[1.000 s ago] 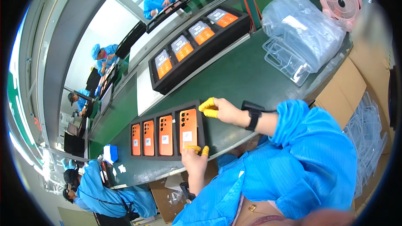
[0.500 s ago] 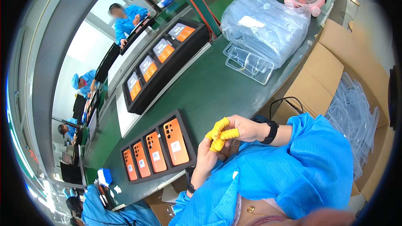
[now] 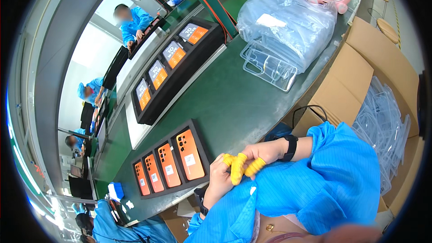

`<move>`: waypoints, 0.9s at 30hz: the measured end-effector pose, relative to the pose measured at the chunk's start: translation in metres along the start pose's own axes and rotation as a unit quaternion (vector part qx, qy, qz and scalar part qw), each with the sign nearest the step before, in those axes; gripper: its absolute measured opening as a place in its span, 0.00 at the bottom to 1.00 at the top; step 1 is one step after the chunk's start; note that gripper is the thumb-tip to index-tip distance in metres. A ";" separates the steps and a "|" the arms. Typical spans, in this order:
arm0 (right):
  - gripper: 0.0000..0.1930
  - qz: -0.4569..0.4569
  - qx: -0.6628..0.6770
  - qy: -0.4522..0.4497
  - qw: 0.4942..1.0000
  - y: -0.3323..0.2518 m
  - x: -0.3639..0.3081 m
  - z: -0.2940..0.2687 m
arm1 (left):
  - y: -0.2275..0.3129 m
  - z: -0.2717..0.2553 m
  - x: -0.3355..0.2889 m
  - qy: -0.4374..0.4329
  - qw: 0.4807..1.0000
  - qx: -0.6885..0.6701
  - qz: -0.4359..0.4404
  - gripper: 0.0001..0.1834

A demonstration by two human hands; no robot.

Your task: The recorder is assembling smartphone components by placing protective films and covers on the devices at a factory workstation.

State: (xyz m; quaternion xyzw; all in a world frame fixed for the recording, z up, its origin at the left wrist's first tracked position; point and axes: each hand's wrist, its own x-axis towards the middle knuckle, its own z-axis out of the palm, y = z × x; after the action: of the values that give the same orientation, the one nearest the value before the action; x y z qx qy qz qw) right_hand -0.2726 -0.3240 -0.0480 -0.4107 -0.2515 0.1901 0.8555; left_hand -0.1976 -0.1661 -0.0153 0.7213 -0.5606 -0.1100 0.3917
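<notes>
Phones [image 3: 172, 167], four orange ones, lie face down in a black tray [image 3: 204, 146] on the green belt [image 3: 234, 99], just left of the person's hands. Left hand [image 3: 219, 181] and right hand [image 3: 265, 153] meet above the blue smock, fingers curled and touching each other, wearing yellow finger cots [image 3: 238, 167]; neither holds anything. A black watch [image 3: 291, 147] is on the right wrist. Farther right, clear cases [image 3: 269, 66] lie by a plastic bag [image 3: 288, 22], and a cardboard box [image 3: 360, 76] holds more cases.
</notes>
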 end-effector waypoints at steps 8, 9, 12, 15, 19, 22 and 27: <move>0.19 -0.034 -0.352 -0.035 0.935 -0.042 0.007 0.014 | -0.016 -0.004 -0.008 0.121 0.985 0.055 -0.114 0.08; 0.20 -0.089 -0.596 0.066 0.795 -0.054 0.007 0.008 | -0.023 -0.006 -0.010 0.135 0.974 0.104 -0.149 0.10; 0.23 -0.035 -0.769 0.419 0.480 -0.078 -0.017 -0.042 | -0.037 -0.017 -0.035 0.140 0.883 0.415 -0.171 0.24; 0.25 0.107 -0.784 0.502 0.349 -0.068 -0.064 -0.099 | -0.040 -0.015 -0.044 0.144 0.860 0.439 -0.218 0.26; 0.16 0.081 -0.817 0.486 0.300 -0.050 -0.068 -0.112 | -0.053 -0.008 -0.036 0.128 0.867 0.434 -0.208 0.17; 0.08 -0.011 -0.832 0.481 0.275 -0.072 -0.057 -0.108 | -0.063 -0.010 -0.025 0.187 0.867 0.404 -0.223 0.16; 0.09 -0.152 -0.796 0.513 0.281 -0.107 -0.040 -0.087 | -0.083 -0.013 -0.002 0.235 0.869 0.369 -0.232 0.16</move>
State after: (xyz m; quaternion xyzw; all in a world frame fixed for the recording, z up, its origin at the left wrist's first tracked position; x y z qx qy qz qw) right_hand -0.2413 -0.4615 -0.0202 -0.8564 0.1546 -0.4874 0.0716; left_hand -0.1302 -0.1527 -0.0644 0.9271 -0.2683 0.1895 0.1802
